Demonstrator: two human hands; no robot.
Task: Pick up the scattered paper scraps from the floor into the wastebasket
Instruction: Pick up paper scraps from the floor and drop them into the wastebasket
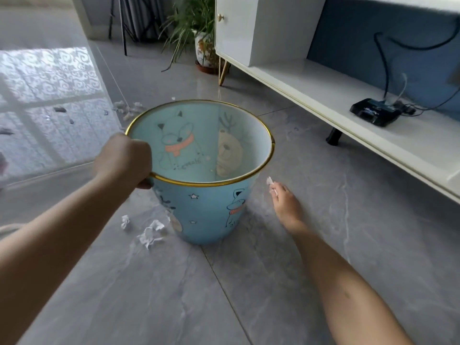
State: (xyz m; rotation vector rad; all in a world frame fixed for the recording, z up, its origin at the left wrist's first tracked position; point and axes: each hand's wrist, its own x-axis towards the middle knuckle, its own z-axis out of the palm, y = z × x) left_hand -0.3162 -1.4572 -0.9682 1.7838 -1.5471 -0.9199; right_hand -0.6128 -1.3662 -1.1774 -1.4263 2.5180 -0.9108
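Note:
A light blue wastebasket with a gold rim and cartoon animals stands on the grey tiled floor at the centre. My left hand grips its rim on the left side. To the right of the basket, my right hand is low over the floor and pinches a small white paper scrap at its fingertips. Crumpled white scraps lie on the floor by the basket's lower left. More scraps are scattered beyond the basket on the far left. The inside of the basket looks bare.
A white TV cabinet with a gold leg runs along the right, holding a black box and cables. A potted plant stands at the back. Sunlit floor patches with further scraps lie left.

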